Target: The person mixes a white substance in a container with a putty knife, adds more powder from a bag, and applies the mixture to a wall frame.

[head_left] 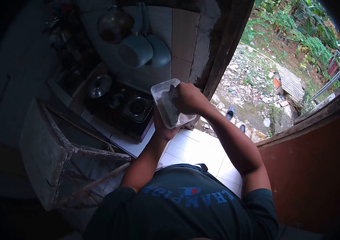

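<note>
A clear plastic container [164,105] with whitish contents is tilted in front of my chest. My left hand [165,127] holds it from below and the side, its fingers mostly hidden behind the container. Over the container's right side is my right hand [186,97], its fingers closed and pointing into the opening. A small dark shape shows by the right fingertips, but I cannot make out what it is.
To the left is a stove [132,110] with a lidded pot [99,86]. Pans [136,51] hang on the wall behind. A worn table frame [64,148] stands at lower left. An open doorway on the right shows rubble, plants and corrugated sheet [291,83].
</note>
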